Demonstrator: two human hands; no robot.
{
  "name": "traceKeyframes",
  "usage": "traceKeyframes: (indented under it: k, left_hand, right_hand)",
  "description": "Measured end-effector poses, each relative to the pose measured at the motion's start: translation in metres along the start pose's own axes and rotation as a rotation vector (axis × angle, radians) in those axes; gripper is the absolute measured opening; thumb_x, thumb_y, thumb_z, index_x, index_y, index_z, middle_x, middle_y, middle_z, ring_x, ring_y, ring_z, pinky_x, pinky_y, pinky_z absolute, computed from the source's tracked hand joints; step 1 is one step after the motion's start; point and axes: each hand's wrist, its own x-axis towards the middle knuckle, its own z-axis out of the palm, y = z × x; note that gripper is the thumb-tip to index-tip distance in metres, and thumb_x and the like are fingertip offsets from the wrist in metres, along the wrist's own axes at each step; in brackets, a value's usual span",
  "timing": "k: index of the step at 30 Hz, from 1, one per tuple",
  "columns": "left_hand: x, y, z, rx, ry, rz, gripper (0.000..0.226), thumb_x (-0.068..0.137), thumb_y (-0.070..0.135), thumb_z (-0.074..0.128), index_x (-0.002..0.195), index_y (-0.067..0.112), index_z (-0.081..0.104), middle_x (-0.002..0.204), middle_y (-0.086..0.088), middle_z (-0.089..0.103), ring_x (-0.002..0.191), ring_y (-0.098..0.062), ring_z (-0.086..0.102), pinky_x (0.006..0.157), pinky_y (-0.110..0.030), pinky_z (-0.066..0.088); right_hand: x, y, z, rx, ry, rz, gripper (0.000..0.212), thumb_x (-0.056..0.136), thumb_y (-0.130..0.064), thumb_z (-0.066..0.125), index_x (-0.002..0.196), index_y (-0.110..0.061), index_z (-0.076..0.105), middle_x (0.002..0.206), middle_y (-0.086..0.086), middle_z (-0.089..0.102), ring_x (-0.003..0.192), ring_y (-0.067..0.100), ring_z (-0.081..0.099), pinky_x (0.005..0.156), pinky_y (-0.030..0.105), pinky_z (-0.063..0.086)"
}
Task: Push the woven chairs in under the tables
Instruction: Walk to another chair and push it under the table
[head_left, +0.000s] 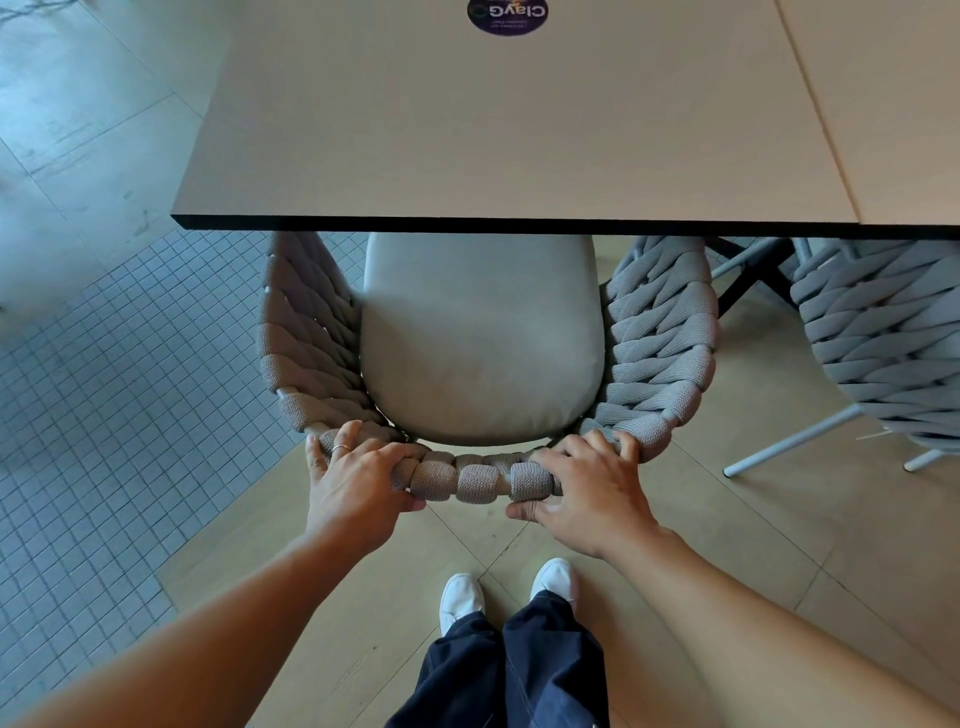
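Both hands are on the back rim of the woven chair (483, 364) right now. Left hand (356, 480) is wrapped over the rope-wound rail at about 7 o'clock of the seat, fingers curled over the top and thumb tucked underneath, with a ring (341, 447) on one finger. Right hand (589, 491) has the same kind of grip at about 5 o'clock, fingers over the top, thumb under the rail. So both are clamped on the chair, a short stretch of bare rail between them.

That chair sits at 12 o'clock from me, with the front of its grey seat cushion (480, 338) already tucked under the near edge of the table (467, 156); the back half and both woven sides stick out toward me. At the far edge of the tabletop there's a round dark sticker (508, 16). Over at 2 o'clock stands a second woven chair (883, 332), by the neighbouring table (909, 104) that butts against mine. Down at 6 o'clock are my white shoes (460, 597) on the beige floor (753, 519), and small grey tiles (104, 389) run off at 9 o'clock.
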Motion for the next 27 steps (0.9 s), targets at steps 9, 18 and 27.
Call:
traceKeyframes:
  k: [9,18,27]
  left_hand:
    - [-0.002,-0.004,-0.001,0.019,-0.022,0.017,0.066,0.072,0.064,0.068,0.132,0.046,0.049,0.136,0.017,0.052,0.147,-0.022,0.007,0.114,-0.058,-0.009]
    - [-0.003,-0.003,-0.006,-0.004,-0.055,0.018,0.064,0.072,0.061,0.070,0.131,0.044,0.051,0.136,0.015,0.052,0.147,-0.023,0.007,0.115,-0.060,-0.008]
    - [-0.002,0.000,-0.014,0.017,-0.127,0.019,0.063,0.075,0.064,0.067,0.132,0.045,0.049,0.142,0.012,0.049,0.149,-0.025,0.004,0.114,-0.063,-0.008]
  right_hand:
    - [-0.004,-0.004,-0.003,0.013,-0.019,0.017,0.078,0.064,-0.094,0.040,0.119,-0.043,0.059,0.116,-0.016,0.057,0.119,0.013,0.043,0.108,0.042,0.015]
    - [-0.009,-0.006,-0.003,0.014,-0.011,0.027,0.074,0.065,-0.092,0.043,0.119,-0.043,0.059,0.116,-0.016,0.057,0.116,0.012,0.044,0.107,0.042,0.017]
    - [-0.008,-0.006,-0.006,0.049,-0.051,0.028,0.074,0.067,-0.090,0.044,0.123,-0.043,0.056,0.119,-0.015,0.058,0.121,0.013,0.042,0.109,0.042,0.016]
